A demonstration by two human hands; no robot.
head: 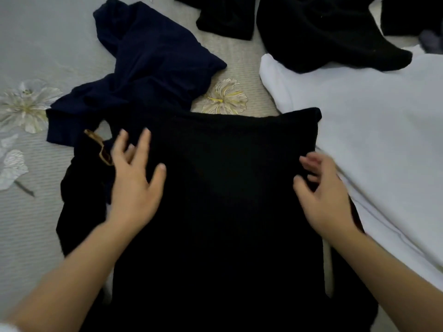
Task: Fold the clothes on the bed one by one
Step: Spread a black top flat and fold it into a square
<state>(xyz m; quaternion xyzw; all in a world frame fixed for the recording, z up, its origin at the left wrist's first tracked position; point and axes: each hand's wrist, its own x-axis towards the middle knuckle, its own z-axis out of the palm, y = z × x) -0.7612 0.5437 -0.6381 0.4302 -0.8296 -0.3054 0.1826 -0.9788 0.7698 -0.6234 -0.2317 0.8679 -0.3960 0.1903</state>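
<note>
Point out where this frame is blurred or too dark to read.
Head view: dim, flat light; the black garment is a near-featureless dark mass, its folds unreadable; the right hand and the white cloth beside it are motion-smeared; the left hand is only slightly soft; the navy garment shows visible creases.

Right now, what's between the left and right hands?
Only the black garment, spread flat between left hand and right hand; head view.
</note>
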